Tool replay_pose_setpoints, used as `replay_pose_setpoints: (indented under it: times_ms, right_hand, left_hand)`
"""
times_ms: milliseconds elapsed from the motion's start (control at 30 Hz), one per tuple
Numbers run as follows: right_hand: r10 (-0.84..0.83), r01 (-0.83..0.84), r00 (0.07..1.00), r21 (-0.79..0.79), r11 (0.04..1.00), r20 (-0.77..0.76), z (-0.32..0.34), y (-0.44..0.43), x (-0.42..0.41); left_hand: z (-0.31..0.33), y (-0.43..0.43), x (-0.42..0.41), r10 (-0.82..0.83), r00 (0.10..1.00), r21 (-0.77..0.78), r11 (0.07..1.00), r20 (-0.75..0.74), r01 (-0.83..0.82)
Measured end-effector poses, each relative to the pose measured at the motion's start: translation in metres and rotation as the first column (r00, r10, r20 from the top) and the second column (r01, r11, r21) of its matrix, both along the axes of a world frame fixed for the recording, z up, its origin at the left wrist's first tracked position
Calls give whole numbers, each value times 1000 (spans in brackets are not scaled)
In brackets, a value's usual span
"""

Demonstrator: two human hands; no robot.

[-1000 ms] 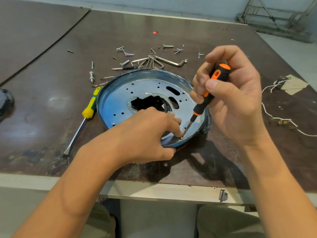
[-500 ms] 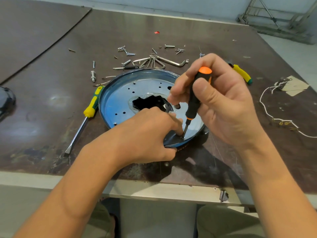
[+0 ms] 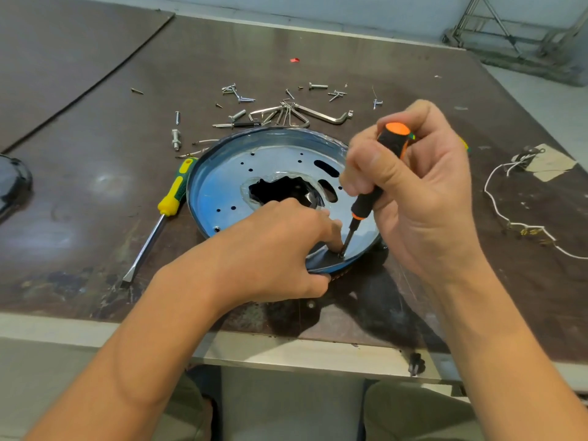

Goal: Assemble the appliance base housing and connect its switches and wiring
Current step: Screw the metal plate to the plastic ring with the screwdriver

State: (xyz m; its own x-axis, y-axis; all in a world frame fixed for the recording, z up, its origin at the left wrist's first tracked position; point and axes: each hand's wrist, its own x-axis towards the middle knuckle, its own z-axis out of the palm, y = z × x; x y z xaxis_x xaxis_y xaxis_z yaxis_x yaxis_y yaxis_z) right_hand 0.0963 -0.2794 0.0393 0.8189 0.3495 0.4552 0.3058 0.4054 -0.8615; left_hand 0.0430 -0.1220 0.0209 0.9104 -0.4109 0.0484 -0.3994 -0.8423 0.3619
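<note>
Behind the base plate (image 3: 229,186), loose screws (image 3: 237,93) and hex keys (image 3: 296,114) crowd the tabletop (image 3: 95,160). A yellow screwdriver (image 3: 173,194) lies just beside its left rim; white wire (image 3: 496,214) trails well right. Farther left, room to pass.

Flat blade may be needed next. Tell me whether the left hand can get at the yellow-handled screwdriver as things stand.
Probably yes: the yellow-handled screwdriver lies uncovered on the table just left of the housing. But the left hand grips the housing rim and must let go first.
</note>
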Motion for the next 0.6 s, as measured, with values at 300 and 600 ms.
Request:
replay_pose_setpoints:
  times_ms: [300,600]
  right_hand:
    - [69,-69,997,1,998,-43,3,-5,0]
    - [146,-148,986,-12,989,-82,5,-7,0]
  left_hand:
    - [-1,1,0,4,1000,-9,1000,-12,-4]
    - [0,1,0,3,1000,-14,1000,-8,-3]
